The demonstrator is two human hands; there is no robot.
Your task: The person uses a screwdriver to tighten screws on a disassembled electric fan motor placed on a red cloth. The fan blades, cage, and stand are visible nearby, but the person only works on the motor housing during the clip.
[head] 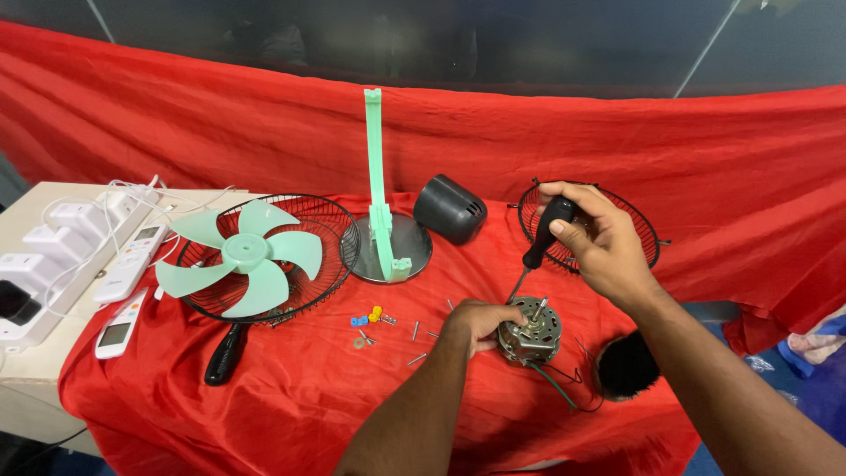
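- the right hand (604, 247) is wrapped around the black handle of a slim-shafted screwdriver (539, 247), whose tip angles down to the top of the round bare-metal fan motor (530, 330).
- the left hand (480, 322) is curled against the motor's left side, steadying it on the red cloth-covered table (291, 397), near the front edge and right of centre.
- judgement: the tip could slip off a screw head because the shaft leans rather than standing straight; it might then jab the left fingers right beside it.
- judgement: the motor could roll or twist under pressure, since soft cloth gives little grip.
- judgement: the small loose screws (416, 339) and little blue and yellow connectors (367, 316) lie unboxed on the cloth, so a nudge from the left forearm could scatter them.
- the motor's green and black wires (557, 388) trail toward the edge and might snag.
- containers: the black wire fan guard (330, 238) on the left cradles the pale green plastic fan blade (242, 256); the second black wire guard (639, 229) behind the right hand holds nothing that shows.
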